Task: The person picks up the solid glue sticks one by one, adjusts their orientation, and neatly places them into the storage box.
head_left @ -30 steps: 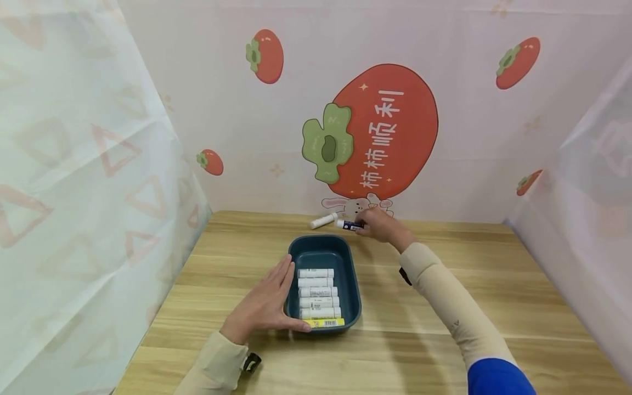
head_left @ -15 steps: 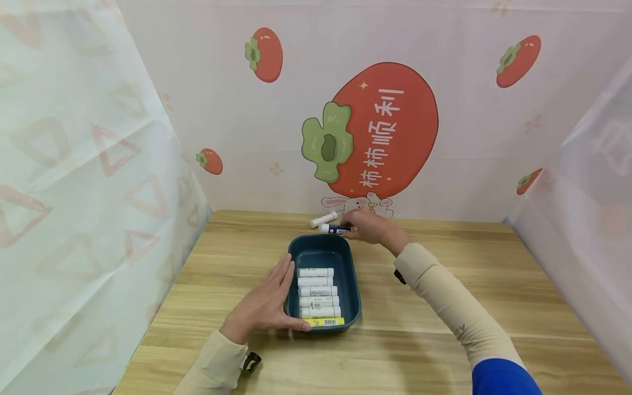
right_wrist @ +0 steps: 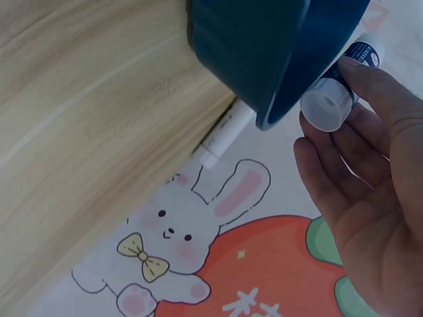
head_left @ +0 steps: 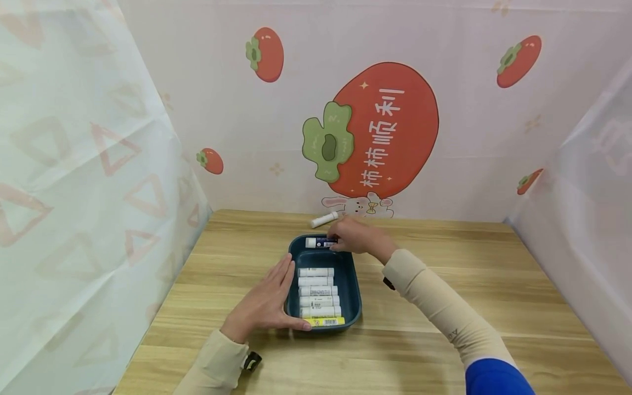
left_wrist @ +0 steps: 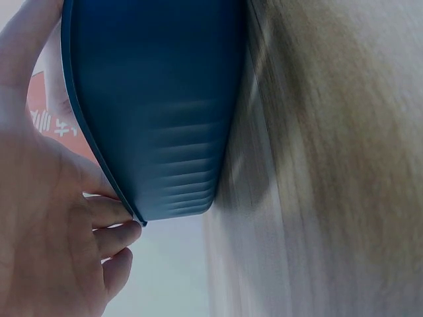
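My right hand [head_left: 359, 237] pinches a glue stick [head_left: 317, 242] with a dark blue label and white ends, over the far end of a dark teal box [head_left: 356, 291]. In the right wrist view the thumb lies on the label of this glue stick [right_wrist: 324, 105] and the fingers are beneath it. Several white glue sticks [head_left: 318, 291] lie crosswise in a row inside the box, with a yellow one [head_left: 328, 322] nearest me. Along the box's left side my left hand [head_left: 261, 307] rests with extended fingers at the rim and its thumb at the near left corner.
Another white glue stick [head_left: 323, 220] lies on the wooden table [head_left: 419, 307] behind the box, close to the back wall. Printed sheets [head_left: 276, 120] with persimmon drawings rise behind the table, and pale sheets hang at both sides.
My right hand has carried the blue-labelled glue stick leftward and toward me, from the table's back to over the box's far end. The left hand and the box have stayed put.
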The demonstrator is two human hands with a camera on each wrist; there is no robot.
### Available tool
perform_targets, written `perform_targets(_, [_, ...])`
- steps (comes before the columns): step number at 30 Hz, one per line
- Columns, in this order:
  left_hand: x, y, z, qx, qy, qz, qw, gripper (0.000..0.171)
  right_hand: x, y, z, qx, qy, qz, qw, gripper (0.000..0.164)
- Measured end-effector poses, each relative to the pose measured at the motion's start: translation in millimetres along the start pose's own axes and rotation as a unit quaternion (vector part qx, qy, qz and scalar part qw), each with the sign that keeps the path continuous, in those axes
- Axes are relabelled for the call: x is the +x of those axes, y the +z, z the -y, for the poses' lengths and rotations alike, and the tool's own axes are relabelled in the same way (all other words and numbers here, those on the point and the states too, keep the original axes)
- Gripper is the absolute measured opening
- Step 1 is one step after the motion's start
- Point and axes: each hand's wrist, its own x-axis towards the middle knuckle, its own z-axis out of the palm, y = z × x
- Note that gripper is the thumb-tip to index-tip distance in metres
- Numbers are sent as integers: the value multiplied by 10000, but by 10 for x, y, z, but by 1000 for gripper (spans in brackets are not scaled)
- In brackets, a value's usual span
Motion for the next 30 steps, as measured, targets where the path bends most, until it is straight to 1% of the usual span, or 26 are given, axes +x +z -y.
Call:
perform_targets(5, [-1, 6, 8, -22, 63, -81, 9999, 146, 47, 97, 52, 142, 33, 190, 9997, 31])
perform_targets(8, [4, 15, 13, -28, 90, -131, 9999, 147, 77, 157, 81, 136, 30, 251, 9996, 31])
perform_targets(14, [9, 12, 9, -33, 70, -108, 9999, 147, 123, 258, 135, 56, -277, 260, 9993, 27])
perform_targets(17, [9, 11, 9, -23, 91, -112, 9999, 147, 138, 294, 163, 54, -301, 326, 9990, 28])
perform_targets(23, [3, 7, 11, 19, 120, -142, 9998, 147, 204, 364, 202, -143, 9, 685, 9976, 27])
perform_targets(27, [4, 9, 9, -11, 134, -158, 9998, 146, 245, 408, 215, -216, 273, 955, 9948, 22])
perform_targets(30, [8, 6, 14, -26, 145, -149, 9998, 146, 268, 430, 216, -244, 386, 1093, 9930, 20])
